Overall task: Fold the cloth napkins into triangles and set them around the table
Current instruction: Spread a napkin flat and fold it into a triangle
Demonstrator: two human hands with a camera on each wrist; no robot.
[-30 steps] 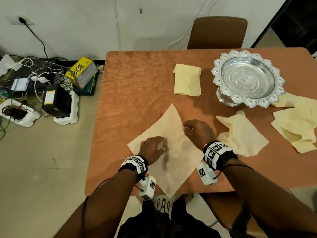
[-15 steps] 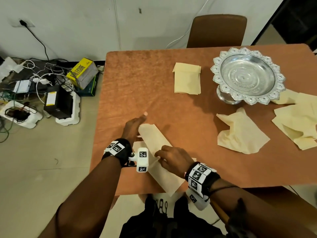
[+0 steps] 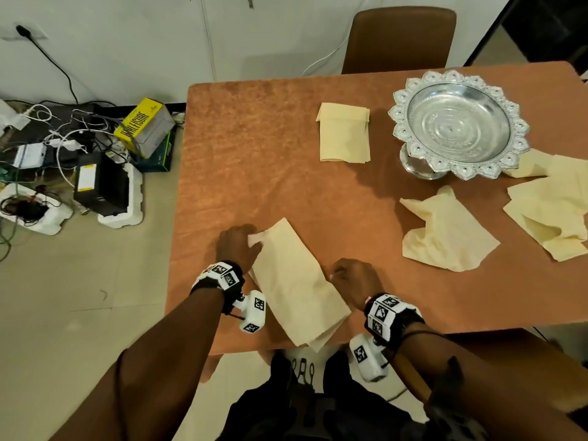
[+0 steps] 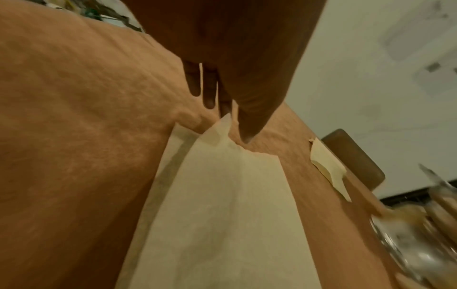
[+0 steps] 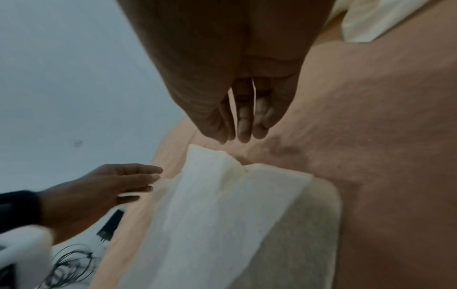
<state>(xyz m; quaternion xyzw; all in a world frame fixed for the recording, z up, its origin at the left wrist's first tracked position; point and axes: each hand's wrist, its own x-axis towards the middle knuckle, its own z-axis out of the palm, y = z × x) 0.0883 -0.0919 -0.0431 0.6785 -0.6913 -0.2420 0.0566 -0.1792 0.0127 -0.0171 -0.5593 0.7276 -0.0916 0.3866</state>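
Orange-brown cloth-covered surface [image 3: 254,148]: fills the centre and right of the head view; no triangle yet set at any side.

Ornate silver pedestal tray [image 3: 413,103], upper right: holds nothing.

Pale yellow cloth napkin in hand [image 3: 296,281], lower centre: doubled into a long slanted band, one end overhanging the near edge. Judged mid-fold, not a triangle.

Crumpled pale yellow napkins, right of centre [image 3: 445,230] and at the right edge [image 3: 550,211]: unfolded, left to do.

Folded pale yellow napkin [image 3: 345,133], upper centre: a rectangle, not a triangle.

Left hand [image 3: 237,248]: fingers straight, resting at the band's far corner.

Right hand [image 3: 356,278]: loosely curled by the band's right edge; whether it pinches cloth, I cannot tell.
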